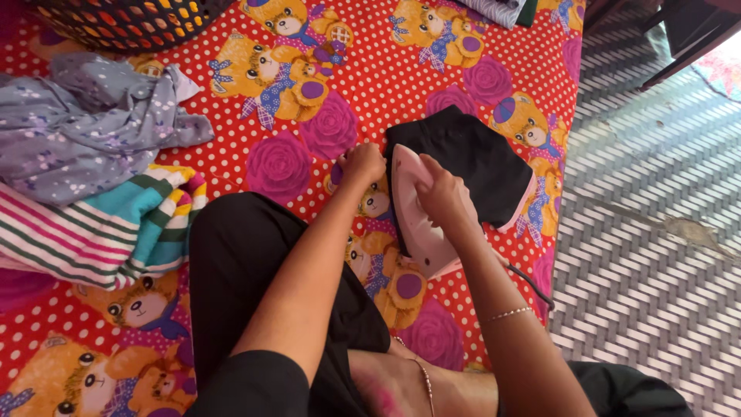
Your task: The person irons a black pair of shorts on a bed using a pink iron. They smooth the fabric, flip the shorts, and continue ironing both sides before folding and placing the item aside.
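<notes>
A small black garment point(471, 158) lies flat on a red polka-dot sheet point(370, 85) printed with teddy bears and roses. My right hand point(442, 193) grips the handle of a pink and white clothes iron point(421, 228) resting on the garment's near edge. My left hand point(361, 164) is closed on the garment's left corner, right beside the iron's tip. The iron's dark cord point(532, 284) trails toward the lower right. My legs in black trousers point(247, 255) fold in front of me.
A crumpled grey floral cloth point(85, 127) and a striped multicoloured cloth point(100, 224) are piled at the left. A dark mesh laundry basket point(123, 22) stands at the top left. A woven grey and white mat point(648, 232) covers the right side.
</notes>
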